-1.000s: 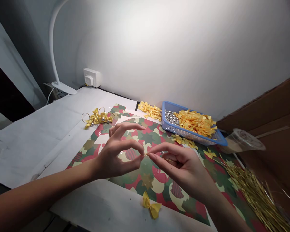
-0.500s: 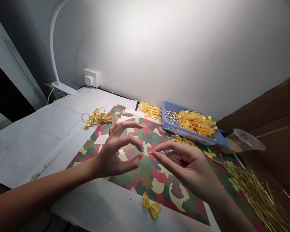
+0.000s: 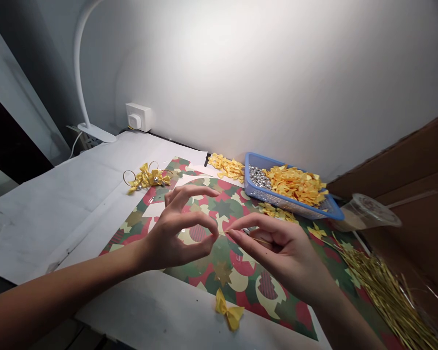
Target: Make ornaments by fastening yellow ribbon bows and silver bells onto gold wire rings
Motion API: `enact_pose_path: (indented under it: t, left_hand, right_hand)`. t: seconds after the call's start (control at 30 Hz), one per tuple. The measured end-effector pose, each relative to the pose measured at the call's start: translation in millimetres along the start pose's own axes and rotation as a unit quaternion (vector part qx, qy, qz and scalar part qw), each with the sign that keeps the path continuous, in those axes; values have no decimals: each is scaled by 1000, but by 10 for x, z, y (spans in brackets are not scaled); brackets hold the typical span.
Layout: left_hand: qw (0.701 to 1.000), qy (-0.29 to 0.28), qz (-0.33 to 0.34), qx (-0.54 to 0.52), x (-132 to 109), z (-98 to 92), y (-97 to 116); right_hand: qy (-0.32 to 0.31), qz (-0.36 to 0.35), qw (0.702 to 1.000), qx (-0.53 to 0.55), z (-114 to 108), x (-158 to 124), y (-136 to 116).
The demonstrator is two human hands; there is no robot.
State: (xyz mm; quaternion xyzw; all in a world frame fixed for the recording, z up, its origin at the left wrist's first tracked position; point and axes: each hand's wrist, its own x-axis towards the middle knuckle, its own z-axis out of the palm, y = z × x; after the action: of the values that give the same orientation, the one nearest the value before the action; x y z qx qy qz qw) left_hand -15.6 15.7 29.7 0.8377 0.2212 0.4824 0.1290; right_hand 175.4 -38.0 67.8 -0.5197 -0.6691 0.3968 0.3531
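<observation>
Over a patterned paper sheet (image 3: 237, 287), my two hands meet fingertip to fingertip. A thin gold wire (image 3: 259, 239) runs through my right hand (image 3: 277, 248), pinched between thumb and forefinger, its end pointing left. My left hand (image 3: 178, 231) closes thumb and forefinger at that end of the wire, the other fingers curled apart. A yellow ribbon bow (image 3: 229, 311) lies on the white table covering just in front of the sheet. To the far left of the sheet sits a group of gold bows with silver beads and wire loops (image 3: 146, 179).
A blue basket (image 3: 295, 208) by the wall holds silver beads and yellow bows, with more bows (image 3: 226, 166) beside it. At the right lie a bundle of gold wires (image 3: 383, 291) and a tipped clear plastic cup (image 3: 368, 214) by cardboard (image 3: 405, 155). A white lamp (image 3: 81, 73) stands left.
My left thumb and forefinger have come together at the wire's end, where a small gap showed before. My right hand has barely moved.
</observation>
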Motion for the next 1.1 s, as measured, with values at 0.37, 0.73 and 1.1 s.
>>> enact_pose_path:
  t: [0.37, 0.73, 1.1]
  left_hand:
    - [1000, -10, -15, -18, -7, -28, -13]
    - [996, -32, -71, -53, -24, -31, -9]
    - [938, -132, -240, -210, 21, -48, -8]
  right_hand:
    - [43, 43, 998, 22, 2, -30, -87]
    - [49, 29, 998, 13, -20, -33, -81]
    - [27, 34, 999, -7, -17, -37, -77]
